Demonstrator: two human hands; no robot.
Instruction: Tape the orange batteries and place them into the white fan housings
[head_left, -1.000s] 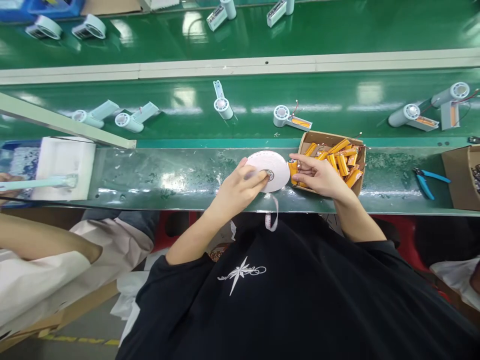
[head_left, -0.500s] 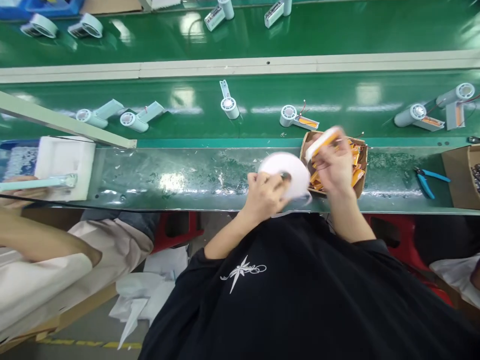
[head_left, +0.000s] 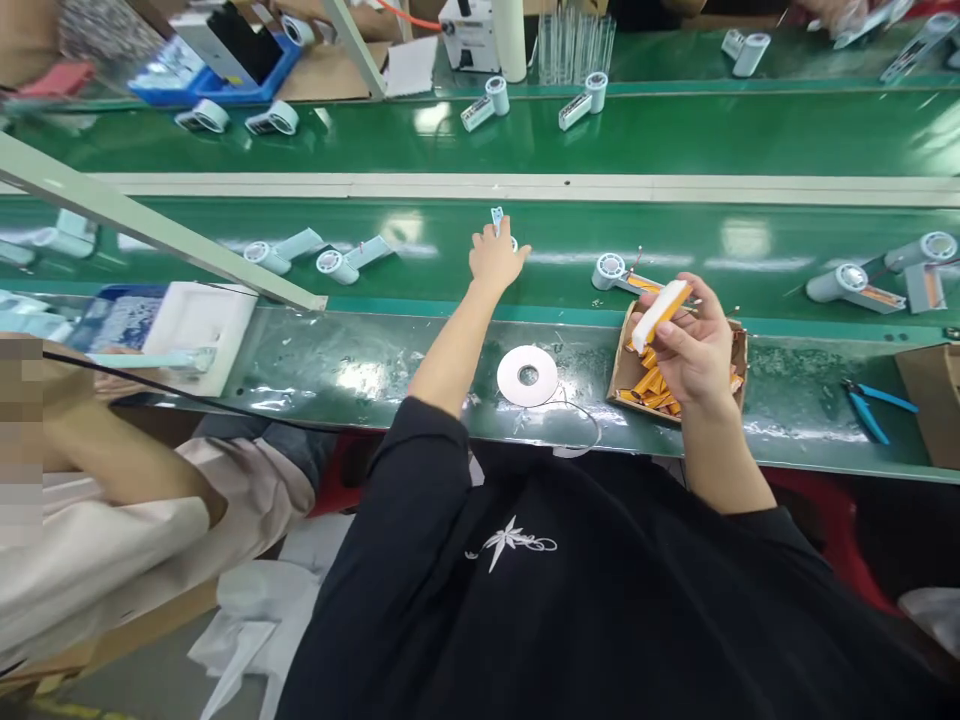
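Observation:
My left hand (head_left: 495, 255) reaches out over the green belt, fingers spread over a pale blue handheld fan body (head_left: 496, 216) that it mostly covers; whether they touch it I cannot tell. In my right hand (head_left: 694, 345) is an orange battery (head_left: 673, 300) with a white strip along one side, pinched between thumb and fingers. Below that hand, a cardboard box (head_left: 624, 388) holds several orange batteries (head_left: 654, 385). A roll of white tape (head_left: 510, 375) lies flat on the bench, its loose end curling to the right.
More fan bodies lie along the belt, one (head_left: 609, 270) close by the box. Blue-handled pliers (head_left: 866, 410) and another cardboard box (head_left: 930, 400) are at the right. On the left, a co-worker's arm (head_left: 142, 460) is beside a white foam tray (head_left: 232, 320). A slanted metal bar (head_left: 165, 235) crosses there.
My left hand has let go of the tape roll, which now lies on the bench, and has moved forward to the fan body. My right hand still holds the battery. The view has tilted up.

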